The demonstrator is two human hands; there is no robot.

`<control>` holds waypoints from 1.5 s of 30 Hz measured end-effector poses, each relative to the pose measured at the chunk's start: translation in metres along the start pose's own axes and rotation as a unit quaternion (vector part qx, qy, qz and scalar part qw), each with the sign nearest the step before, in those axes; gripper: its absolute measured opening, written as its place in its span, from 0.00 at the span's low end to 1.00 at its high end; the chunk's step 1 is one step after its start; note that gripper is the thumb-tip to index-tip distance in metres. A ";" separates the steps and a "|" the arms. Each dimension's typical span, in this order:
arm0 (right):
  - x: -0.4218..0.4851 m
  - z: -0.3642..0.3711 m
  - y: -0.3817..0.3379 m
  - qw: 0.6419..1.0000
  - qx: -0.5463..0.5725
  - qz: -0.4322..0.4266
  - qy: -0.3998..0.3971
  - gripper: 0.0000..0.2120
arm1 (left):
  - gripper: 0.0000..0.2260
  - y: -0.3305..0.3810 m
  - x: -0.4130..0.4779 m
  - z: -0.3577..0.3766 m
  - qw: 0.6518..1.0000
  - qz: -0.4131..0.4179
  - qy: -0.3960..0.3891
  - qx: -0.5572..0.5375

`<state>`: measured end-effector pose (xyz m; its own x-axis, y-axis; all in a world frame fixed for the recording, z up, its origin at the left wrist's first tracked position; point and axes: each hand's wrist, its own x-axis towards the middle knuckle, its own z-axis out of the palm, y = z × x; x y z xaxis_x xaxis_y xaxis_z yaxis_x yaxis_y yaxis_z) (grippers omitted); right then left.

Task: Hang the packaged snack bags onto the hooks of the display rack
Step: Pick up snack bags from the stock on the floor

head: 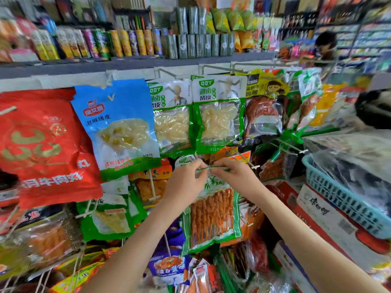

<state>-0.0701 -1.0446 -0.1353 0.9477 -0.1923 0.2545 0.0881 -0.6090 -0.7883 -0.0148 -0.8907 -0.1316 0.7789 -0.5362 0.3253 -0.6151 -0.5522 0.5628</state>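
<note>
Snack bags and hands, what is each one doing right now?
skewer bag, held up by its top edge
left hand, pinches the skewer bag's top
right hand, pinches the skewer bag's top
blue bag, hanging up
red bag, hanging up, crumpled

"QQY" and "猪皮" are printed on the green-white packets (219, 115), and "泡椒猪皮" on the blue bag (118, 127).

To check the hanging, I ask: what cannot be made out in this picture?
Head view: hang hole of the skewer bag, covered by the left hand and right hand.
Head view: top shelf labels, blurred.
Head view: blue basket, cut off by the right edge.
</note>
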 end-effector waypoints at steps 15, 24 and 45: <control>0.086 -0.080 -0.006 0.980 0.142 0.047 0.129 0.37 | 0.06 0.030 0.037 -0.048 0.997 -0.001 0.068 0.034; 0.114 -0.078 0.018 0.988 0.138 0.047 0.053 0.41 | 0.06 0.044 0.058 -0.029 0.995 -0.034 0.083 0.041; 0.040 -0.033 -0.017 0.975 -0.152 -0.161 -0.032 0.22 | 0.05 0.039 -0.001 -0.030 0.978 -0.121 0.151 0.071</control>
<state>-0.0440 -1.0672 -0.0932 0.9041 0.0898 0.4178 0.2988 -0.8319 -0.4676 -0.0360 -0.8922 -0.0872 0.8914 -0.1767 0.4173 -0.4019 -0.7338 0.5477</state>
